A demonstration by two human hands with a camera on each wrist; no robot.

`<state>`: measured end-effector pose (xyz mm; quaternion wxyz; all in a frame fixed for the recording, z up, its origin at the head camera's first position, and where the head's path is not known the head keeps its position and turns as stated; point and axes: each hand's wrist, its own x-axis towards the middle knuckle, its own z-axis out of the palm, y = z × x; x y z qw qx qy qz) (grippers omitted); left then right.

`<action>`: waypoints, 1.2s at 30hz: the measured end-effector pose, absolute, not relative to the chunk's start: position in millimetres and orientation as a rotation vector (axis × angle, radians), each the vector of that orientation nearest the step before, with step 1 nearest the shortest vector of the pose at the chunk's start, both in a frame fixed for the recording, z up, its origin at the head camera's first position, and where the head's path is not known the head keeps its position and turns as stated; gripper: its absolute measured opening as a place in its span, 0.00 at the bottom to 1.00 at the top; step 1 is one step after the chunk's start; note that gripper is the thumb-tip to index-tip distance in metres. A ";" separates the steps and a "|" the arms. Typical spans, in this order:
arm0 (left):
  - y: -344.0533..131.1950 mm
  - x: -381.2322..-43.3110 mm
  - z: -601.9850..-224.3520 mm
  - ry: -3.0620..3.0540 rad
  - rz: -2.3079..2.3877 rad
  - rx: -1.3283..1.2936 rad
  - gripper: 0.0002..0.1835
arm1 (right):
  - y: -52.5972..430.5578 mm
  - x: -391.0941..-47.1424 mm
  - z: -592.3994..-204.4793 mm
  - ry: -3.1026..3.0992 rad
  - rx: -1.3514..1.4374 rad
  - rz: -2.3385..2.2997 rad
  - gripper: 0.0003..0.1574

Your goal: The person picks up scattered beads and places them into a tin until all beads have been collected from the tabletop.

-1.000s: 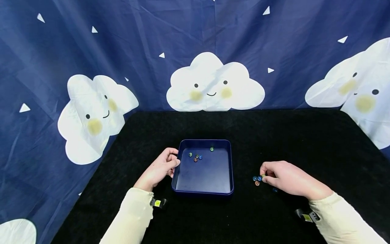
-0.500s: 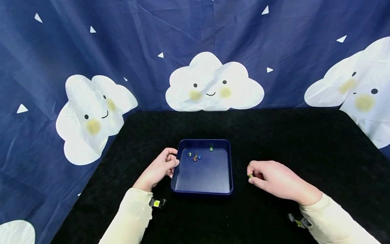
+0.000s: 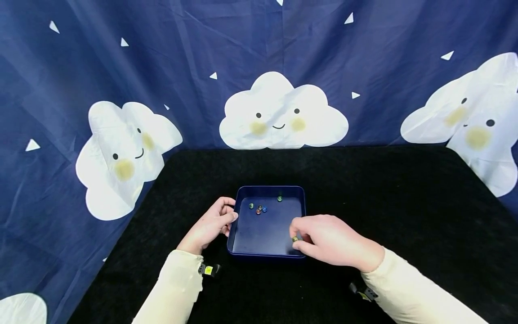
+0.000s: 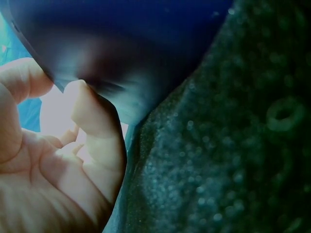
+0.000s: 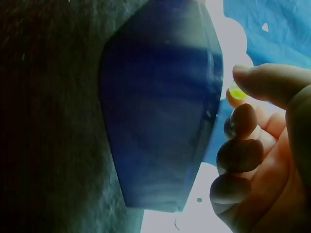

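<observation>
Five marbles already lie in the dark blue tray (image 3: 265,234): a green marble (image 3: 279,198) near its far wall, another green marble (image 3: 251,205) towards the left, and between them a close cluster of a yellowish marble (image 3: 260,207), a reddish-brown marble (image 3: 258,211) and a blue marble (image 3: 265,209). A sixth, a yellow-green marble (image 3: 295,239), is not yet released: the right hand (image 3: 333,240) pinches it between thumb and forefinger over the tray's right side, the other fingers curled in. The left hand (image 3: 210,223) grips the tray's left edge, apparently to steady it on the black worktop (image 3: 364,180). Setting down this sixth marble seems to be what is left; whether more lie behind the right hand and sleeve, I cannot tell.
</observation>
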<state>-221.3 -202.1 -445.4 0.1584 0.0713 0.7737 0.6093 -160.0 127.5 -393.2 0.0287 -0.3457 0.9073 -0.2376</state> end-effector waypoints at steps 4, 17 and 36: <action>-202.3 -220.9 -445.7 2.219 1.740 0.208 0.23 | 118.0 -158.9 -396.2 2.802 -1.095 -0.712 0.10; -203.1 -220.6 -445.7 2.229 1.741 0.202 0.22 | 122.0 -159.3 -394.8 2.829 -1.015 -0.680 0.12; -202.9 -222.6 -447.0 2.226 1.745 0.209 0.23 | 217.2 -160.5 -394.8 2.822 -0.684 -0.549 0.16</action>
